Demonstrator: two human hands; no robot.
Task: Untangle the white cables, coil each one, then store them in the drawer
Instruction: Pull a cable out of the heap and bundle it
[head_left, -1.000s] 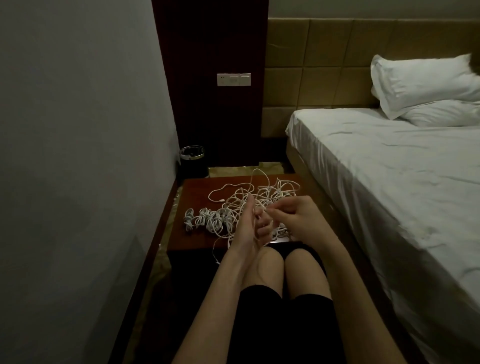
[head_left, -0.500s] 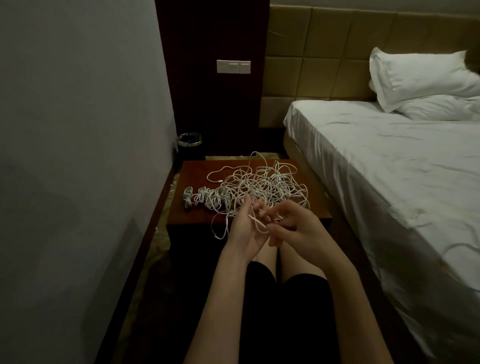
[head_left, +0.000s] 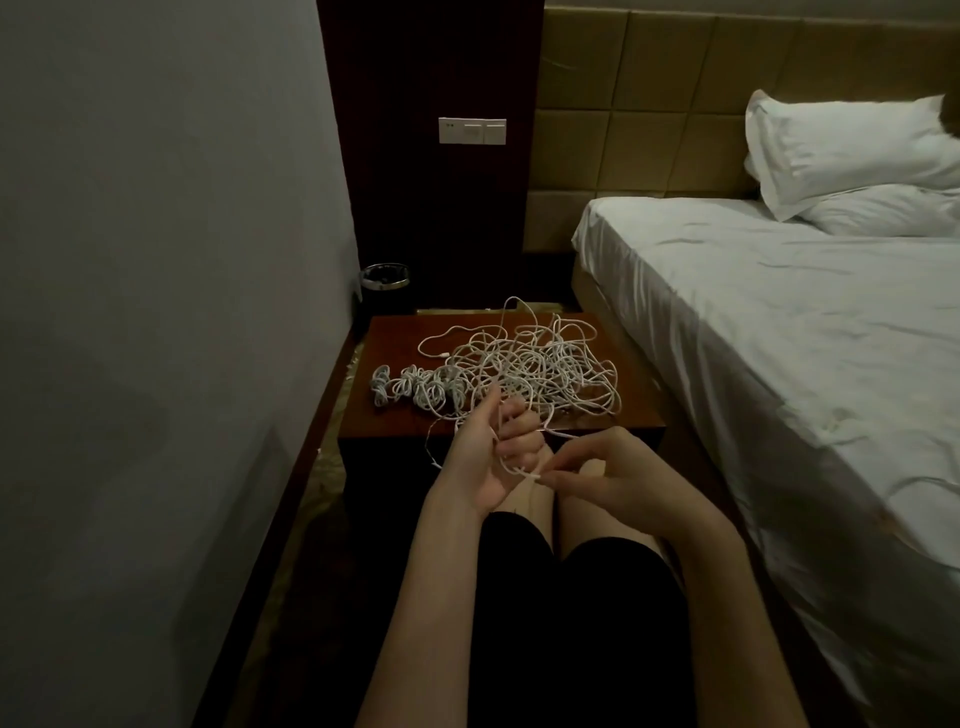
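A loose tangle of white cables (head_left: 540, 364) lies on the dark red wooden nightstand (head_left: 639, 410). To its left lie several coiled cables (head_left: 415, 389) in a row. My left hand (head_left: 493, 447) is held palm up just in front of the nightstand, fingers curled around a white cable strand that runs back into the tangle. My right hand (head_left: 597, 473) pinches the same strand's end (head_left: 530, 474) between thumb and fingertips, close to the left palm. No drawer is visible.
A grey wall runs along the left. A black waste bin (head_left: 384, 286) stands behind the nightstand. A bed (head_left: 779, 338) with white sheets and pillows fills the right. My knees in black shorts are below the hands.
Both hands dropped lower and nearer to me, off the tangle. The right hand pulled the strand down toward the left palm. The camera tilted, so the nightstand shows further away.
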